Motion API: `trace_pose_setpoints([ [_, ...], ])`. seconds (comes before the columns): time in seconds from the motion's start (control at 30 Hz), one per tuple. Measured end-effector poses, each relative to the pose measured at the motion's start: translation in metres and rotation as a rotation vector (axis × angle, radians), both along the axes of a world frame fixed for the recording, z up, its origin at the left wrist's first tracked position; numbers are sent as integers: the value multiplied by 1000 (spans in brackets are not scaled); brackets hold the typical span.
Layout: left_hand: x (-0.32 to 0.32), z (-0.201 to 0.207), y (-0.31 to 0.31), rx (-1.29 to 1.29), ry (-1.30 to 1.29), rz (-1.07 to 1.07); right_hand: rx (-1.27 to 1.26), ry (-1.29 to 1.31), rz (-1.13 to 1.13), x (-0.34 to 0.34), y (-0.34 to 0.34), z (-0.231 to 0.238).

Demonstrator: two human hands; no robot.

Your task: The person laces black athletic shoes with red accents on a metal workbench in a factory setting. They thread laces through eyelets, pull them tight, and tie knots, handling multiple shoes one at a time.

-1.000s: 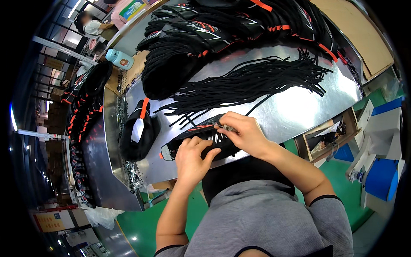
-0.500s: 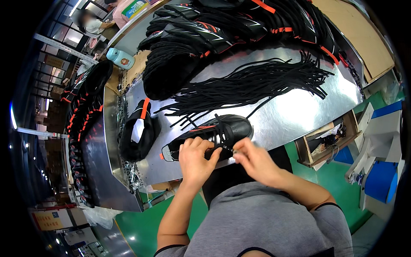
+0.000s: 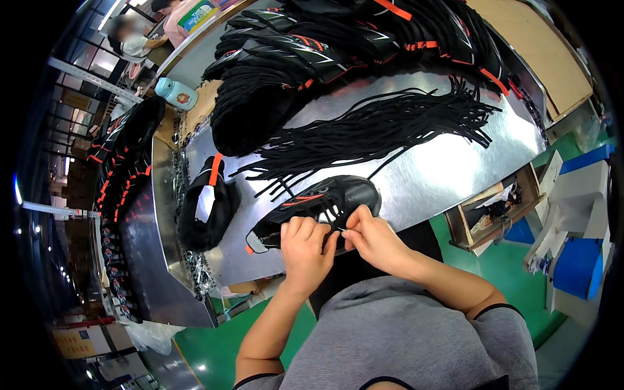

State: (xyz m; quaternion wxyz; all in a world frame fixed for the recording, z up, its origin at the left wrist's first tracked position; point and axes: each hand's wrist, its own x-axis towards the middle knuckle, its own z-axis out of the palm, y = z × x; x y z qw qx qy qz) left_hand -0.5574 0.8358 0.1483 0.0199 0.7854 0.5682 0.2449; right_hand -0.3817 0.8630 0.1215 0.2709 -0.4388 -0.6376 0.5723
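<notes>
A black shoe upper (image 3: 356,193) with red stripes and a grey heel piece lies on its side at the metal table's near edge, toe to the right. A black lace runs through part of its eyelets. My left hand (image 3: 305,250) is closed on the near edge of the upper, thumb and fingers near the eyelet row. Close beside it, my right hand (image 3: 374,239) pinches the thin end of the shoelace (image 3: 342,229) against the eyelets; the fingers partly hide it. Left of the upper stands another black shoe upper (image 3: 214,207) with a red pull tab.
A bundle of loose black laces (image 3: 383,133) lies across the metal table (image 3: 513,144). Behind it are stacked black uppers (image 3: 312,52). A blue bottle (image 3: 175,93) stands at the back left. An opened drawer (image 3: 497,207) is at the right, and more uppers (image 3: 120,195) line the left side.
My right hand has moved left, in toward the eyelets and my left hand. Lace strands that stood up over the upper now lie lower.
</notes>
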Motion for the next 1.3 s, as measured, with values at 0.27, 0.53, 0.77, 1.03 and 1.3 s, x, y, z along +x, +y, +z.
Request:
trace_pose_setpoints([
  [0.27,-3,3,-9,59,19,-55,147,-141,147,27,4,12],
  [0.53,-20,5,-21,313,244,-161,600,159,9,58,40,81],
  [0.77,-31,11,-31,371,328,-124,800,-339,347,-8,28,40],
  [1.03,-32,-1,-27,324,196,-167,368,-141,237,-12,29,31],
  [1.3,-31,13,-15,52,36,-213,901,327,-304,23,136,144],
])
